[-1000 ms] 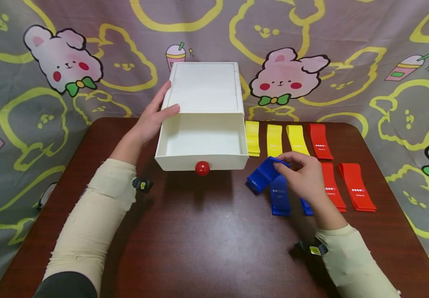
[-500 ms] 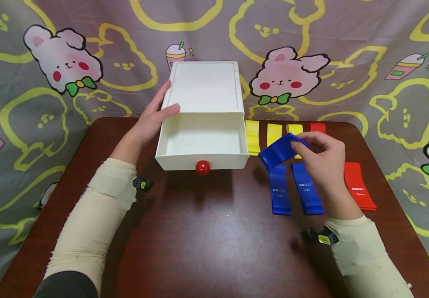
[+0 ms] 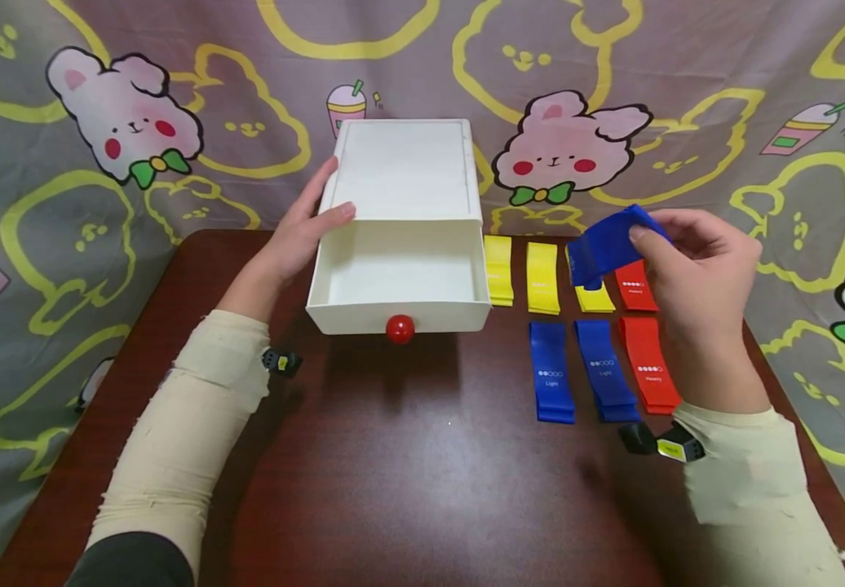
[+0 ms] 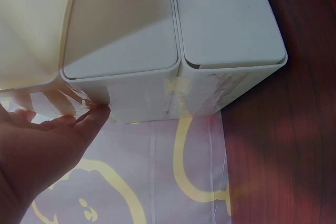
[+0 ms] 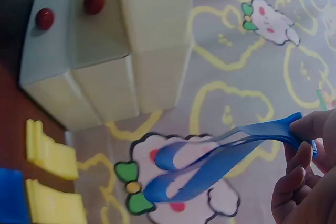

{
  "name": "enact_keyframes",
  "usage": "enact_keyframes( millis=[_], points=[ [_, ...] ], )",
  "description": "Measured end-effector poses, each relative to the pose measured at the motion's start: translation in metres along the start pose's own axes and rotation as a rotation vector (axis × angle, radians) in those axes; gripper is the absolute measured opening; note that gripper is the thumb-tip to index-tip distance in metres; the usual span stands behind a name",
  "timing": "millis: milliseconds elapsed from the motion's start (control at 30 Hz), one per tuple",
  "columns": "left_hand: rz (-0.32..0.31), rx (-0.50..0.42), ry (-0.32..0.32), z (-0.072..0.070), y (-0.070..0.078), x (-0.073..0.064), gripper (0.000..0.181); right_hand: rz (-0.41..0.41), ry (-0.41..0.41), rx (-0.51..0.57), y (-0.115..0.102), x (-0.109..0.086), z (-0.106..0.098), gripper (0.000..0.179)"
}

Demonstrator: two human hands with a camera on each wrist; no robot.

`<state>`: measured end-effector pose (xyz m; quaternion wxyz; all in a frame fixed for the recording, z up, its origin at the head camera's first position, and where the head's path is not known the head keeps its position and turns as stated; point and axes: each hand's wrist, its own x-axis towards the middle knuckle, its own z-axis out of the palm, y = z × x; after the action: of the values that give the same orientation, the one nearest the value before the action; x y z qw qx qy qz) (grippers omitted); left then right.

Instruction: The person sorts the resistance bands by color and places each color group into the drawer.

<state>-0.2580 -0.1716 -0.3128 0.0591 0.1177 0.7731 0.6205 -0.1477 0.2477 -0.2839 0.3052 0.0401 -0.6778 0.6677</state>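
Note:
My right hand (image 3: 712, 269) pinches a folded blue resistance band (image 3: 606, 244) between thumb and fingers, raised above the far right of the table. In the right wrist view the looped ends of the blue band (image 5: 220, 163) hang out away from the fingertips. My left hand (image 3: 298, 236) rests against the left side of a white drawer cabinet (image 3: 404, 167), its thumb lying on the top edge. The top drawer (image 3: 349, 319), with a red knob (image 3: 400, 328), is pulled out and its visible inside holds nothing. Two lower drawers are closed in the right wrist view.
Right of the cabinet lie yellow bands (image 3: 542, 277), the third partly covered by the held band. Nearer are two blue bands (image 3: 550, 371). Red bands (image 3: 650, 367) lie beside them, partly behind my right hand. A patterned cloth (image 3: 408, 65) hangs behind the dark wooden table (image 3: 393, 489).
My right hand has lifted the blue band up and to the right, away from the front of the drawer. Two blue bands beneath are now uncovered. My left hand has stayed in place.

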Motion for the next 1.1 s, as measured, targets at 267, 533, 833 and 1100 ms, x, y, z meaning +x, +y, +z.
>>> enact_keyframes(
  millis=[267, 533, 833, 1100],
  points=[
    [0.002, -0.012, 0.011, -0.001, -0.001, 0.0, 0.08, -0.083, -0.019, 0.097, -0.03, 0.012, 0.026, 0.017],
    [-0.002, -0.017, 0.01, -0.001, 0.0, 0.0, 0.08, -0.2, -0.054, 0.104, -0.056, 0.018, 0.059, 0.013],
    [-0.001, -0.017, 0.013, 0.002, 0.0, 0.001, 0.08, -0.303, -0.173, 0.084, -0.079, 0.012, 0.095, 0.013],
    [-0.006, -0.025, 0.015, 0.001, -0.001, 0.001, 0.08, -0.234, -0.301, 0.017, -0.083, -0.005, 0.136, 0.012]
  ],
)
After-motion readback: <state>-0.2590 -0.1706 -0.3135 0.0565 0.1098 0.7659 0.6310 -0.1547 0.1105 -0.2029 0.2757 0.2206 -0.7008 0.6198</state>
